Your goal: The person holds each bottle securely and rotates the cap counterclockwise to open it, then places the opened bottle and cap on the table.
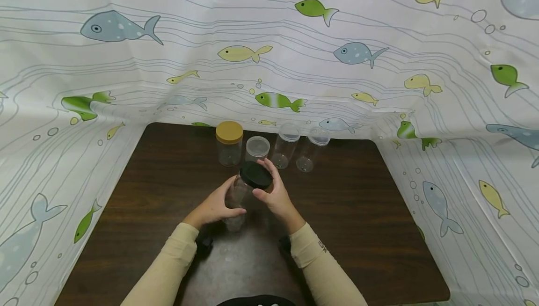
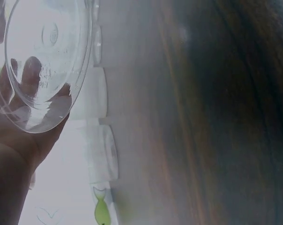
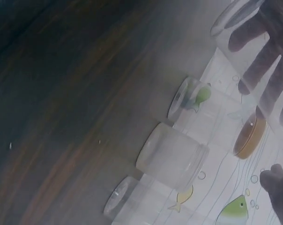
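A clear plastic jar (image 1: 240, 193) with a black lid (image 1: 255, 175) is held tilted between both hands, near the middle of the table. Around its body curls my left hand (image 1: 212, 205), thumb on the near side. My right hand (image 1: 279, 198) grips the lid, with its thumb at the front edge and fingers over the far side. In the left wrist view the jar's round base (image 2: 50, 35) faces the camera, and the left fingers show through the clear wall. The right wrist view shows part of the jar's bottom edge (image 3: 221, 21) beside the left fingers.
Along the table's back stand a yellow-lidded jar (image 1: 229, 133), a shorter jar with a whitish lid (image 1: 258, 146) and two tall clear jars (image 1: 287, 133) (image 1: 318, 136). A fish-print curtain (image 1: 185, 58) surrounds the dark wooden table (image 1: 358, 217).
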A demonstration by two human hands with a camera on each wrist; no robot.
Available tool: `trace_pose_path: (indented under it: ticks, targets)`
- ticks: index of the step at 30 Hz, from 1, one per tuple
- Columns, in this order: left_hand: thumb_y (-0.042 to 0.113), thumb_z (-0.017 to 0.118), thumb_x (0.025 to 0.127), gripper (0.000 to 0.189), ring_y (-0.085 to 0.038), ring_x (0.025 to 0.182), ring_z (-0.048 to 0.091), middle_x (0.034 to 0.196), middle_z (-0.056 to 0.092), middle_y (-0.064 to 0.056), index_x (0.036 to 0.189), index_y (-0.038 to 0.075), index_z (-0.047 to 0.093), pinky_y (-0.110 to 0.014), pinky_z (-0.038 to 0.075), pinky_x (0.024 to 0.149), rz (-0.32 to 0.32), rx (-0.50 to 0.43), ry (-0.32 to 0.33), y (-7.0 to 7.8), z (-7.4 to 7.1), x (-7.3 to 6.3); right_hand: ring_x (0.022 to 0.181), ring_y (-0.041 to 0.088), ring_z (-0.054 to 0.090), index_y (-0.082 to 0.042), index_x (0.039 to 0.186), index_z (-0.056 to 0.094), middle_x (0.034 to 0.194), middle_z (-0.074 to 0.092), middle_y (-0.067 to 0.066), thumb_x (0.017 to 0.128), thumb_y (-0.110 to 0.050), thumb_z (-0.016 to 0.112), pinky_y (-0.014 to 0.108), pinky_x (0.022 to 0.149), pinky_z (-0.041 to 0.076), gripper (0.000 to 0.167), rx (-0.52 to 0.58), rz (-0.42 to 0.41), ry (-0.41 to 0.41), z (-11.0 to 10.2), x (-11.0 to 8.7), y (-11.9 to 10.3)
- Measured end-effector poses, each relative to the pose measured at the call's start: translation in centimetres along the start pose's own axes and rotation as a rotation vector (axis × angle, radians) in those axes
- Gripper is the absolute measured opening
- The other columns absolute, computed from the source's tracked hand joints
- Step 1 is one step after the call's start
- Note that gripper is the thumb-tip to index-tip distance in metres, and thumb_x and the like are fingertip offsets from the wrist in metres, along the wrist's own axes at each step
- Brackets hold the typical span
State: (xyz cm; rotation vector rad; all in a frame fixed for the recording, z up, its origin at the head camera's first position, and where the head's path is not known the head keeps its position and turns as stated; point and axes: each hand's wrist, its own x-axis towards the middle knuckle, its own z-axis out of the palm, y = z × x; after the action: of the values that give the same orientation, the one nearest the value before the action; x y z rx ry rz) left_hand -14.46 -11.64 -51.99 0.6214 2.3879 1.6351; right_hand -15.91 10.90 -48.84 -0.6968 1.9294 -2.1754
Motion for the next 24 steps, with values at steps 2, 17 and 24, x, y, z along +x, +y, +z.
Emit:
trace_pose_path:
  ticks: [2, 17, 24]
  targets:
    - [0.026, 0.086, 0.082, 0.102, -0.043, 0.145, 0.033, 0.161, 0.031, -0.022, 0.16, 0.007, 0.024, -0.067, 0.031, 0.11, 0.009, 0.008, 0.0, -0.1, 0.0, -0.1, 0.134, 0.023, 0.049, -0.008, 0.161, 0.016, 0.159, 0.032, 0.018, 0.081, -0.055, 0.081, 0.025, 0.101, 0.047, 0.113, -0.003, 0.05, 0.014, 0.1, -0.1, 0.0]
    - [0.02, 0.085, 0.082, 0.1, -0.042, 0.144, 0.035, 0.161, 0.032, -0.021, 0.16, 0.006, 0.024, -0.067, 0.029, 0.111, 0.014, -0.045, -0.112, 0.4, -0.5, -0.5, 0.128, 0.019, 0.051, -0.011, 0.16, 0.026, 0.152, 0.038, 0.014, 0.083, -0.048, 0.083, 0.029, 0.098, 0.048, 0.102, 0.142, 0.116, -0.193, -1.7, -0.2, -0.1]
    - [0.021, 0.083, 0.083, 0.1, -0.044, 0.146, 0.029, 0.162, 0.025, -0.024, 0.16, 0.004, 0.021, -0.067, 0.027, 0.112, -0.013, -0.102, -0.192, 0.4, -0.5, -0.6, 0.142, 0.022, 0.041, -0.005, 0.161, 0.019, 0.163, 0.027, 0.015, 0.088, -0.039, 0.08, 0.03, 0.109, 0.041, 0.101, 0.245, 0.052, -0.346, -2.7, 0.0, 0.3]
